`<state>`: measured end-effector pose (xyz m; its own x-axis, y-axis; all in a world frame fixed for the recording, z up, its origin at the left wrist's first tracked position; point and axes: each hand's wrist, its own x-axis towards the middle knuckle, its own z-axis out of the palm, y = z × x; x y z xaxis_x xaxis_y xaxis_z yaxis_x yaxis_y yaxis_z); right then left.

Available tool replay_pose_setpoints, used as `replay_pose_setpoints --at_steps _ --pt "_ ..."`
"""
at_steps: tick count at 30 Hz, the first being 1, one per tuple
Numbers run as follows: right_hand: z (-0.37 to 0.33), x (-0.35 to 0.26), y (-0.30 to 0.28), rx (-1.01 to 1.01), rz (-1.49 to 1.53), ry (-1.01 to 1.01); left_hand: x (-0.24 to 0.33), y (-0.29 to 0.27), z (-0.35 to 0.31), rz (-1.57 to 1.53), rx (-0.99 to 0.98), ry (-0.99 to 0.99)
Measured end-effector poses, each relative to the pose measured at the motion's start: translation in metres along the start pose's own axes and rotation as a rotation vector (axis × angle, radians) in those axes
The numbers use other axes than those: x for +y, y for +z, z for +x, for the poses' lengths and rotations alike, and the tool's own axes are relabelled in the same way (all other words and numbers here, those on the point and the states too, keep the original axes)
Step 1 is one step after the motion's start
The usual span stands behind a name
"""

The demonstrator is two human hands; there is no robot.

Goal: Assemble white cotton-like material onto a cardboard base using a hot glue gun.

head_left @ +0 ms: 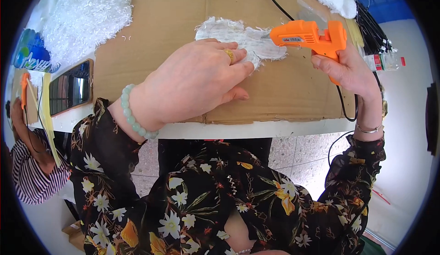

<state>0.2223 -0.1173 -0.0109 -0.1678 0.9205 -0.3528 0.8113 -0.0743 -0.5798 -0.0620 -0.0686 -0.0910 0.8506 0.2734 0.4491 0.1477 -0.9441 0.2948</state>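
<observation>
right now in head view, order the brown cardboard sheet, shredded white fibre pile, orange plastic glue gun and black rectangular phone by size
1. Cardboard sheet
2. Fibre pile
3. Glue gun and phone: too alike to rank

Your left hand [201,74] hides the near left part of the white fibrous pad [263,49]. Most fingers of your right hand [346,69] are out of sight around the grip of the orange glue gun [307,34]. Toward the far left corner of the table [252,130], the picture's upper edge crops the heap of white fibres [85,21]. By the left edge, a co-worker's hand [17,112] is small; the orange thing [24,89] near it may be a tool.
</observation>
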Motion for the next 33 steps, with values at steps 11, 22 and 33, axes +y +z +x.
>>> replay_pose_setpoints --at_steps 11,22,33 --pt "-0.001 -0.004 0.002 0.072 -0.093 -0.036 0.001 -0.002 0.000 0.025 -0.018 -0.003" --pt "-0.005 0.004 -0.001 0.075 -0.103 -0.001 0.003 -0.002 0.003 0.011 -0.077 -0.027" --pt "-0.015 0.008 -0.008 0.106 -0.211 0.027 0.001 -0.001 0.003 0.044 -0.011 -0.002"
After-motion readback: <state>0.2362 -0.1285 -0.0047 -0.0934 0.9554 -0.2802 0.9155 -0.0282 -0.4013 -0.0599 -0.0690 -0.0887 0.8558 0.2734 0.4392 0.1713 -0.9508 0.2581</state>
